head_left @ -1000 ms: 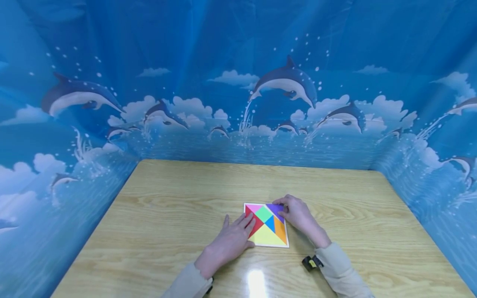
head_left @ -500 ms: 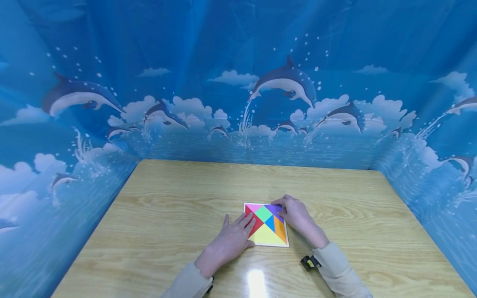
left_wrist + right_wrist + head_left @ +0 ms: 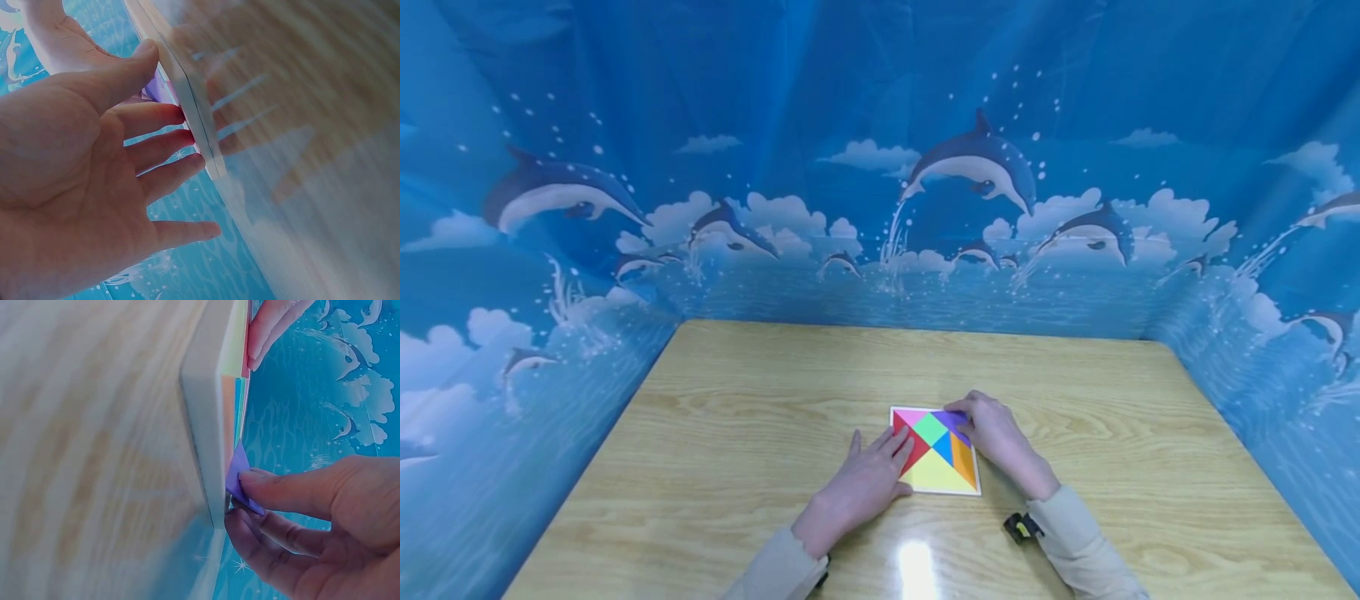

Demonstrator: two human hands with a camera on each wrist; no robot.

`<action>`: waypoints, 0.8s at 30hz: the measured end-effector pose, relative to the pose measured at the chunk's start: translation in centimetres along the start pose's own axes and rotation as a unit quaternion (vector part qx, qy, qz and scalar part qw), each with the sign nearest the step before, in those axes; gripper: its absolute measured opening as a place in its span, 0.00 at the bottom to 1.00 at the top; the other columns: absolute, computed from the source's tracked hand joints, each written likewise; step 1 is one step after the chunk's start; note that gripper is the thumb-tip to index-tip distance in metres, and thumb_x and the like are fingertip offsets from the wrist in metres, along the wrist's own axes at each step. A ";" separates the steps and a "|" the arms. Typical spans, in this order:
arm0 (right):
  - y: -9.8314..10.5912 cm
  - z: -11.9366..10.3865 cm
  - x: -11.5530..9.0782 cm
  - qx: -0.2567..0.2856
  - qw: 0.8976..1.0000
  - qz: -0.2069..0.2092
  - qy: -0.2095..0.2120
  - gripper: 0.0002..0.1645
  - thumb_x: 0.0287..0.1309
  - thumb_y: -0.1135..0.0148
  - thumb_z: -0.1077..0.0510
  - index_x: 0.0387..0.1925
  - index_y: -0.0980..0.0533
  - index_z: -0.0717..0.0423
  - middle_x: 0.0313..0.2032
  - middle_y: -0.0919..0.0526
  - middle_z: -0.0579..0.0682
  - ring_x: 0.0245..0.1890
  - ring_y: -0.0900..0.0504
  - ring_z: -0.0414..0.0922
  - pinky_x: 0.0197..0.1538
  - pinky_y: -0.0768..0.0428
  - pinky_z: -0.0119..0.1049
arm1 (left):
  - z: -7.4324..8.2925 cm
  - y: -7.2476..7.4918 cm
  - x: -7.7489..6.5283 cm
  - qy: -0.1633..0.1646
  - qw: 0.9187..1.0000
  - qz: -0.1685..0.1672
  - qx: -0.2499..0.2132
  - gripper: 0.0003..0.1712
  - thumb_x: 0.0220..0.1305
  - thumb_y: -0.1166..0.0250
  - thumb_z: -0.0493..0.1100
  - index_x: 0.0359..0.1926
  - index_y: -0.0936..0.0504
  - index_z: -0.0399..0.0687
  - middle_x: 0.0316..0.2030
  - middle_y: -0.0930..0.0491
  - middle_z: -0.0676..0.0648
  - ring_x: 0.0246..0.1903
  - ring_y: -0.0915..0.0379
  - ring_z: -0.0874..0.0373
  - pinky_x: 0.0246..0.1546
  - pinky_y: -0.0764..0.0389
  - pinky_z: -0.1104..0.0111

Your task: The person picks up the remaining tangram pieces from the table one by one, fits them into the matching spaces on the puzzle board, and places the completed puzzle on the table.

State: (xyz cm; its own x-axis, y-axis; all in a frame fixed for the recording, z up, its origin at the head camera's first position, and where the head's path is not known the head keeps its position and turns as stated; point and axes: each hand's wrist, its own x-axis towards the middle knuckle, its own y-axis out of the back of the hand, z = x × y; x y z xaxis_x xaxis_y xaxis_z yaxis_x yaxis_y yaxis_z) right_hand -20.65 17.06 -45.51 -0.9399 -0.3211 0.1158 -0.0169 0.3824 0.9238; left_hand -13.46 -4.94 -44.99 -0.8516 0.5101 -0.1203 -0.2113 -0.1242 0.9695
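A square tangram board [image 3: 205, 394] with a white rim lies flat on the table, filled with coloured pieces. My left hand [image 3: 867, 482] rests on its left side, straight fingers over the red triangle [image 3: 917, 451]; the thumb touches the board's near edge. At the far right corner, my right hand [image 3: 997, 432] pinches the purple triangle [image 3: 236, 474] between thumb and fingers. In the right wrist view that piece stands tilted up from the board. Green [image 3: 930, 429], blue [image 3: 943, 450], orange [image 3: 962, 459], yellow [image 3: 940, 475] and pink [image 3: 912, 415] pieces lie flat.
The wood-grain table [image 3: 760, 400] stretches out all round the board. A blue dolphin-print curtain [image 3: 820, 208] encloses its back and sides. A small black device [image 3: 1021, 527] sits at the right wrist.
My right hand has shifted slightly left with the purple triangle, and the pale gap beside the green piece has closed. The left hand stays where it was.
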 end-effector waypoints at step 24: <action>0.0 0.3 0.0 0.006 1.000 0.000 -0.030 0.16 0.54 0.26 0.67 0.46 0.15 0.62 0.39 0.22 0.53 0.33 0.24 0.45 0.40 0.20 0.42 | 0.1 0.2 0.1 0.005 1.000 -0.006 0.002 0.39 0.71 0.39 0.58 0.75 0.35 0.44 0.77 0.43 0.46 0.76 0.47 0.48 0.71 0.44 0.36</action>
State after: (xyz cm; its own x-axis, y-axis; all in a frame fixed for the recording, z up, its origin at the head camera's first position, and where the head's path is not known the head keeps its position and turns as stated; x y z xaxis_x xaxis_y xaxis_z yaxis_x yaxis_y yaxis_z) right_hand -20.77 17.33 -45.66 -0.9589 -0.2680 0.0936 -0.0203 0.3935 0.9191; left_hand -13.56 -4.86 -44.82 -0.8535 0.5035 -0.1345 -0.2205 -0.1150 0.9686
